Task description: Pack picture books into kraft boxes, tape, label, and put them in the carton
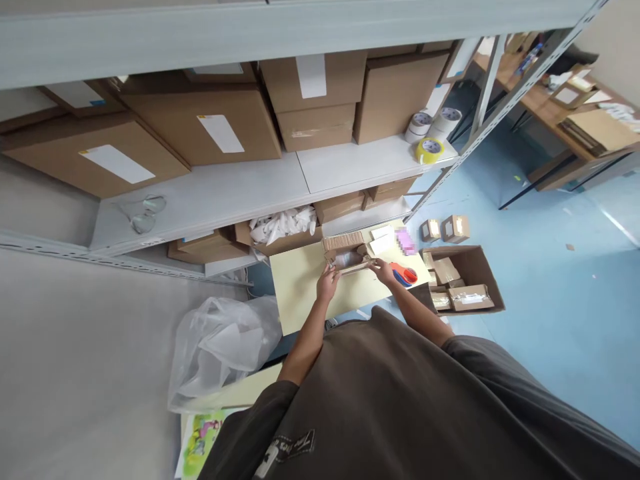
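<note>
A small open cardboard box (356, 268) lies on the pale yellow table (295, 287), with something whitish or clear inside that I cannot make out. My left hand (327, 283) pinches the box's near left corner. At the near right corner, my right hand (383, 271) has its fingers closed on a flap. Red and blue tape dispenser or scissors handles (404, 275) lie just right of my right hand. Behind them are white paper slips (382, 240) and a blurred pink item (405, 241).
A metal shelf (250, 187) with cartons, tape rolls (430, 151) and glasses (145, 215) rises beyond the table. A large box (493, 280) of small parcels stands on the floor at right. A plastic bag (225, 340) lies at left.
</note>
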{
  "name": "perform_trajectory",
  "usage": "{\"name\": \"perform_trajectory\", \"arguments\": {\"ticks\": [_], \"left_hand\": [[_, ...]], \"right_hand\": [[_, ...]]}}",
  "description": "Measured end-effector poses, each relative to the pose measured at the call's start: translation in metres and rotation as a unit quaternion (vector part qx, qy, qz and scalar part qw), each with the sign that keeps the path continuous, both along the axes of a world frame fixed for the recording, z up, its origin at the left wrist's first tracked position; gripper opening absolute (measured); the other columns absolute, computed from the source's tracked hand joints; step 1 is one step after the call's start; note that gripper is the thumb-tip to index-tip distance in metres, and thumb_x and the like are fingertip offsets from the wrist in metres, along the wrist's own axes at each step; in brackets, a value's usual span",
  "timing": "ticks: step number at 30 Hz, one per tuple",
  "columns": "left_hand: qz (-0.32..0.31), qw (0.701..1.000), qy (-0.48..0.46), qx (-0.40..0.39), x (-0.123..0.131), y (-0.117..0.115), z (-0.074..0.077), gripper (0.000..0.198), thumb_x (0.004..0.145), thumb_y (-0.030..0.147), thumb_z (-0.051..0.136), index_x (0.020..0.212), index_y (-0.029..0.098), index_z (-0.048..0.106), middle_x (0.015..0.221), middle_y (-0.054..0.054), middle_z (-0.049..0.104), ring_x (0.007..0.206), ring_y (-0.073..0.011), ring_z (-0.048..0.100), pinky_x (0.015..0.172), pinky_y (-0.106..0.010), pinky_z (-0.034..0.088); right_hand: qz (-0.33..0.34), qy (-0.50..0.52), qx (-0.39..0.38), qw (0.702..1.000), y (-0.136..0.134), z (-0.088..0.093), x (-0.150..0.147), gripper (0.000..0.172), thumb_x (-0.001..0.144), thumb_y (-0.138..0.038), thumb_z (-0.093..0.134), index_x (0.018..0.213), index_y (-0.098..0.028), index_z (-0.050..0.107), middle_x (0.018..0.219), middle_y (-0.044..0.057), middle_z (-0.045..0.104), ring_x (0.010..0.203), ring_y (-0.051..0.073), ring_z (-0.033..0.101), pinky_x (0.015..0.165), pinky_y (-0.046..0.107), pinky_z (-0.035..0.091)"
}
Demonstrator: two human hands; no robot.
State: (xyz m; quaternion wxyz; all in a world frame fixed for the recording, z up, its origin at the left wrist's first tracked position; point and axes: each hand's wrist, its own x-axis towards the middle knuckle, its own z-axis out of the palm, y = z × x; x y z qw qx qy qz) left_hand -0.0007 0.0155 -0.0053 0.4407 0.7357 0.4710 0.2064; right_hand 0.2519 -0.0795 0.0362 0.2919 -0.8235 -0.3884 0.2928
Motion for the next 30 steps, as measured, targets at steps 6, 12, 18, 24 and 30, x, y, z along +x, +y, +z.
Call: {"name": "perform_trajectory", "arguments": {"ticks": [6, 12, 18, 24, 30], "left_hand": [[0.206, 0.978, 0.017, -0.040, 0.012, -0.001, -0.005, 0.064, 0.093, 0.032, 0.073, 0.153, 0.023, 0.055, 0.148, -0.016, 0.063, 0.129, -0.0285, 0.067, 0.112, -0.039, 0.051], [0.204, 0.969, 0.022, -0.137, 0.024, 0.072, -0.005, 0.085, 0.084, 0.031, 0.078, 0.162, 0.023, 0.046, 0.162, -0.016, 0.054, 0.127, -0.0266, 0.068, 0.111, -0.037, 0.051], [0.092, 0.991, -0.026, -0.091, 0.027, 0.109, 0.000, 0.059, 0.083, 0.016, 0.070, 0.141, 0.022, 0.062, 0.145, -0.010, 0.067, 0.120, -0.0207, 0.068, 0.109, -0.034, 0.051], [0.143, 0.984, -0.021, -0.103, 0.032, 0.108, -0.009, 0.082, 0.073, 0.010, 0.076, 0.152, 0.021, 0.054, 0.121, -0.010, 0.075, 0.100, -0.0219, 0.072, 0.097, -0.035, 0.056], [0.111, 0.989, -0.076, -0.055, 0.017, 0.105, -0.021, 0.031, 0.073, 0.007, 0.068, 0.100, 0.021, 0.075, 0.127, -0.011, 0.072, 0.125, -0.0263, 0.066, 0.109, -0.039, 0.053]], "right_hand": [[-0.024, 0.016, -0.005, 1.000, 0.012, -0.017, -0.004, 0.037, 0.097, -0.044, 0.062, 0.124, -0.019, 0.066, 0.119, 0.013, 0.077, 0.103, 0.024, 0.071, 0.095, 0.038, 0.057], [-0.027, 0.030, -0.032, 0.999, 0.029, -0.035, 0.003, 0.053, 0.098, -0.042, 0.059, 0.145, -0.017, 0.055, 0.127, 0.014, 0.074, 0.103, 0.022, 0.071, 0.097, 0.036, 0.055], [-0.076, 0.078, -0.065, 0.992, 0.019, -0.063, 0.000, 0.063, 0.099, -0.051, 0.057, 0.151, -0.014, 0.054, 0.134, 0.020, 0.073, 0.120, 0.031, 0.072, 0.102, 0.039, 0.054], [-0.075, 0.112, -0.039, 0.990, 0.005, -0.080, -0.003, 0.061, 0.099, -0.064, 0.053, 0.140, -0.021, 0.065, 0.136, 0.017, 0.073, 0.127, 0.034, 0.069, 0.104, 0.044, 0.054], [-0.051, 0.095, -0.054, 0.993, 0.009, -0.082, -0.003, 0.064, 0.101, -0.067, 0.042, 0.138, -0.020, 0.065, 0.132, 0.016, 0.074, 0.114, 0.030, 0.072, 0.093, 0.039, 0.057]]}}
